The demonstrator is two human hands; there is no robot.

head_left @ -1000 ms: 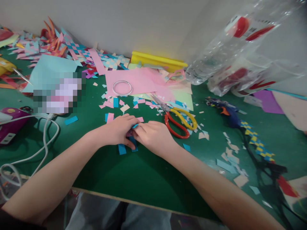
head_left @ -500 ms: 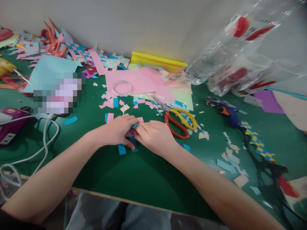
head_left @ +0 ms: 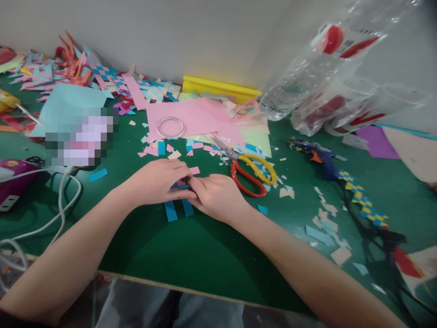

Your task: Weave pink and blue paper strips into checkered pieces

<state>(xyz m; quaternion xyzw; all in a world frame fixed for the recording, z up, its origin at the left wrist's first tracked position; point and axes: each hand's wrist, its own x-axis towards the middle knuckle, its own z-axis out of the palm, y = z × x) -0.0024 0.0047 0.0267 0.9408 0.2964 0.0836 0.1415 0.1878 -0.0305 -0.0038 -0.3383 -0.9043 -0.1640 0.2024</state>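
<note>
Over the green table (head_left: 201, 259) my two hands meet at a small weave of blue and pink paper strips (head_left: 171, 211). My left hand (head_left: 162, 182) is closed on the weave, thumb below and fingers above. On its other side my right hand (head_left: 218, 196) pinches the same piece, its thumb and forefinger pressed together. Two blue strip ends stick out below, toward me; most of the weave is hidden by the fingers. Just right of my right hand lie scissors (head_left: 254, 171) with one red and one yellow handle, blades pointing away.
Pink paper sheets (head_left: 198, 117) lie behind, bearing a metal ring (head_left: 170, 127). Paper scraps (head_left: 164, 148) surround them. At left are a blurred-out phone (head_left: 85, 141), a white cable (head_left: 63, 200) and a purple power strip (head_left: 13, 182). A glue gun (head_left: 324, 159), plastic bottle (head_left: 307, 68) and cups stand right.
My left thumb has moved up and right, closing against the right fingertips. The blue bit that showed between my fingers is now lower and mostly covered. The view has shifted slightly.
</note>
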